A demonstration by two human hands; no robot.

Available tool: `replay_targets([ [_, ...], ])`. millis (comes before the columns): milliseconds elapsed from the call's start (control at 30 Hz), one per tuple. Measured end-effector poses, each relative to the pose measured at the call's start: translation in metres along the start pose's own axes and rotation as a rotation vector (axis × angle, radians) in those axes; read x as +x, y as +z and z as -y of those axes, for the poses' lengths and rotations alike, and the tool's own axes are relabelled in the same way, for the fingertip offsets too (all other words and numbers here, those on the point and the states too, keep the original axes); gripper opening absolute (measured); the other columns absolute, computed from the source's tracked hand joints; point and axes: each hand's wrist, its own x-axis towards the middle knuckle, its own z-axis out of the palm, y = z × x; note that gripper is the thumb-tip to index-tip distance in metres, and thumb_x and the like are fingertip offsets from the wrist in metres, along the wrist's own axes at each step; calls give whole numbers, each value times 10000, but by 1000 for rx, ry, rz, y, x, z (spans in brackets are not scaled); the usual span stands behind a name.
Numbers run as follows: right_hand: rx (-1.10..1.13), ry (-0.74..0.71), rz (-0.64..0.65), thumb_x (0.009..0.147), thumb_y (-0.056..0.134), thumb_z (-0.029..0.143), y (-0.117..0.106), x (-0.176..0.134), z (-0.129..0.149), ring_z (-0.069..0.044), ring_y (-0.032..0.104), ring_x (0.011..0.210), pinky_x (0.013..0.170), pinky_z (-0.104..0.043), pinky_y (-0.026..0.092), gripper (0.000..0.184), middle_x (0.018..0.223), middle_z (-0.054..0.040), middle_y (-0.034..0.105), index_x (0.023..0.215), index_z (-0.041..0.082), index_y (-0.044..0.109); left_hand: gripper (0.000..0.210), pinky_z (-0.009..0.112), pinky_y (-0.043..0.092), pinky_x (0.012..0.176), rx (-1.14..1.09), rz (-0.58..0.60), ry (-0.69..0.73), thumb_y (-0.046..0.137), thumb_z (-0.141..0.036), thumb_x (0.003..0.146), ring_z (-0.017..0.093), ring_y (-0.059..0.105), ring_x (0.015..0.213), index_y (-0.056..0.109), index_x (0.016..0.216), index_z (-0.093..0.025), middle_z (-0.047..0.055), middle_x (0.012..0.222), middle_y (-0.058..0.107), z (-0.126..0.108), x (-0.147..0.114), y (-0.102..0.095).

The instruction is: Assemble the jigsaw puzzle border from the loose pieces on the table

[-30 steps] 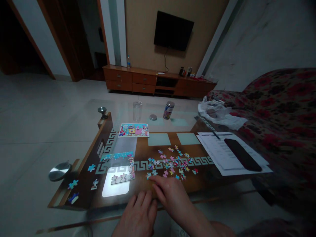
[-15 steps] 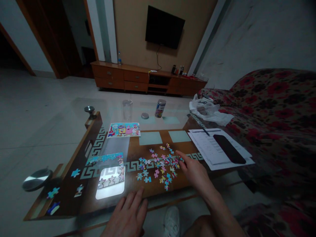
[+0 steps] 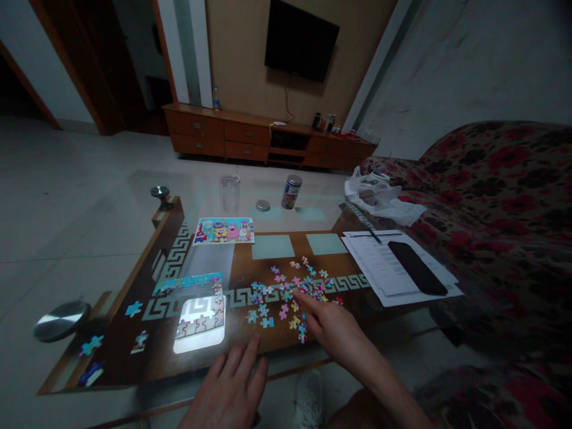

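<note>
Where the right forefinger lands: its tip (image 3: 299, 295) touches the near side of the loose puzzle pieces (image 3: 290, 286), stretched out while the other fingers curl under; nothing is pinched or held
Right hand (image 3: 333, 330): reaches in from the near edge, low over the glass, palm down
Left hand (image 3: 232, 387): lies flat at the near rim, fingers straight and close together, holding nothing
Pieces: scattered in the middle of the table (image 3: 165, 238), a few stragglers just beside the right knuckles; three more (image 3: 133, 308) lie well apart at the left end
Step in hand: by the look of it, picking one piece out of the scatter by touch
Next move calls for: probably a thumb brought in against the forefinger to lift a thin flat piece off smooth glass without nudging its neighbours
Partly built puzzle (image 3: 196, 304): left of the scatter, near the left hand, under a bright glare
Reference picture (image 3: 223, 230): beyond it, flat on the glass
Open room: bare glass between scatter and built part, and behind the scatter
Edges: near rim runs just under both wrists, so pieces swept back could drop off
Right side: papers (image 3: 379, 262) with a dark flat object (image 3: 417, 268) on top, near the scatter
Far end: tumbler (image 3: 230, 193), lid (image 3: 263, 205) and can (image 3: 291, 190), well clear
</note>
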Motion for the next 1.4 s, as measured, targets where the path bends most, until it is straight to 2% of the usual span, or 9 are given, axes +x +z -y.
replay_targets([
  [200,36,-19,3,840,429,105,-1,0,5,-229,687,940,824,-343,509,496,1030,-92,732,1296,235,576,601,493,477,954,65,37,-3,558,-43,729,343,506,1235,532,1310,-193,158,1432,431,-5,-1,-8],
  [400,-45,-4,42,837,439,98,-1,0,11,-249,693,920,792,-355,519,507,1024,-100,732,1310,232,563,608,518,465,965,69,92,-27,544,-22,726,354,493,1245,528,1313,-179,162,1437,408,-10,0,-20],
  [533,-13,-32,9,835,443,105,2,1,8,-226,695,905,790,-324,514,485,1006,-85,738,1281,230,588,609,505,479,955,85,77,-16,549,-18,720,350,501,1238,534,1307,-178,162,1431,415,-10,-1,-19],
  [700,89,-46,-41,831,441,115,0,-1,0,-209,685,940,829,-316,507,479,1065,-64,725,1260,248,605,599,503,474,968,122,134,-30,544,-31,750,344,489,1251,511,1328,-180,150,1448,390,-12,0,-25],
  [867,145,-29,40,838,449,148,-8,-4,-9,-223,675,984,853,-334,502,441,1117,-47,707,1213,273,644,606,511,463,982,134,156,-35,547,-28,755,338,478,1262,499,1337,-191,146,1460,376,-14,1,-27],
  [967,114,-7,73,836,456,146,-9,-4,-12,-228,677,979,849,-333,502,439,1108,-49,710,1207,280,649,607,506,462,986,131,150,-36,546,-25,756,339,472,1268,501,1338,-191,144,1466,371,-14,0,-24],
  [1233,68,-19,59,832,450,134,-2,-2,-12,-232,679,968,834,-342,506,480,1101,-58,713,1263,277,605,625,530,467,974,154,143,-16,508,9,754,358,469,1264,481,1353,-168,167,1463,355,-15,0,-25],
  [1400,142,-61,59,826,456,126,-7,-5,-9,-214,680,952,823,-330,510,479,1144,-47,696,1249,285,614,564,530,476,964,128,93,-7,541,-37,781,355,494,1243,509,1328,-171,166,1454,383,-11,-1,-19],
])
